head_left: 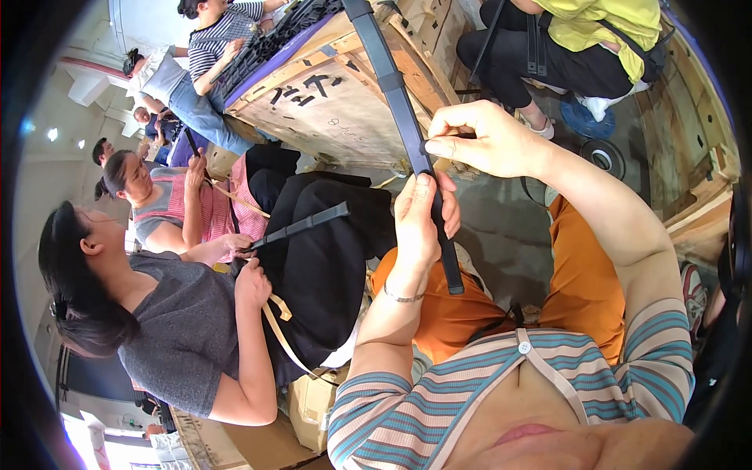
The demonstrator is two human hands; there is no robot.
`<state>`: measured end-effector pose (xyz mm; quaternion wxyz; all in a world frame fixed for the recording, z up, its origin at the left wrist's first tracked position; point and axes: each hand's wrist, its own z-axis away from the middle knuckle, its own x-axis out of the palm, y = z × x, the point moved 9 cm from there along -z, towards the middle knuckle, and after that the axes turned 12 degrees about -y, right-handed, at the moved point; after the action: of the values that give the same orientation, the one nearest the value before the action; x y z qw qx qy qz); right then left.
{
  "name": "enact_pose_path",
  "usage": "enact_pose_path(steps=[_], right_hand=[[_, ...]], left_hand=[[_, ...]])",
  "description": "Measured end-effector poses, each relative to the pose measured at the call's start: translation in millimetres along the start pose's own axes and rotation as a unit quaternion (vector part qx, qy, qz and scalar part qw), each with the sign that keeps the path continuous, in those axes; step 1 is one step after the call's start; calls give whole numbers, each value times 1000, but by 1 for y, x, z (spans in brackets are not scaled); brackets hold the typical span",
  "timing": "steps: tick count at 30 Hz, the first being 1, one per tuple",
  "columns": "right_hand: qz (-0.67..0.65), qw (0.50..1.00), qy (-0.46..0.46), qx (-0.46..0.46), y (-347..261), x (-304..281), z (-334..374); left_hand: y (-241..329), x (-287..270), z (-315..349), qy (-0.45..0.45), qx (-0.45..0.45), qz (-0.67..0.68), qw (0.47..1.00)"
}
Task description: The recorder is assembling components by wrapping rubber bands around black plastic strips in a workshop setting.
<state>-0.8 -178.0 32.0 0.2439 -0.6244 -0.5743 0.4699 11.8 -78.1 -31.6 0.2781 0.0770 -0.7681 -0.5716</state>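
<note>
A long flat black bar (pixel 407 125), with raised bands along it, runs from the top of the head view down to above my lap. My left hand (pixel 421 215) is wrapped round its lower part, thumb on top. Beside it, my right hand (pixel 489 142) is closed in a pinch at the bar's right edge. A small dark bit shows at the thumb tip, too small to name. The bar's lower end sticks out below my left hand, over my orange trousers (pixel 583 258).
A wooden crate (pixel 305 129) with dark markings stands ahead, black strips piled on top. At my left a co-worker in grey (pixel 188 321) holds a similar black bar (pixel 301 225). A black tape roll (pixel 619 160) lies right, near a blue round base (pixel 576 117). A cardboard box (pixel 309 411) sits lower left.
</note>
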Motion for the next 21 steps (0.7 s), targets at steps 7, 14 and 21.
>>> enact_pose_path(steps=[7,14,21], right_hand=[[3,1000,13,-2,5,0,1],[-29,999,30,17,14,3,-3],[-16,999,31,39,18,6,-4]], left_hand=[[-2,1,1,-1,3,3,1000],[2,3,-2,-11,19,-24,999],[-3,8,-7,-38,1,2,999]])
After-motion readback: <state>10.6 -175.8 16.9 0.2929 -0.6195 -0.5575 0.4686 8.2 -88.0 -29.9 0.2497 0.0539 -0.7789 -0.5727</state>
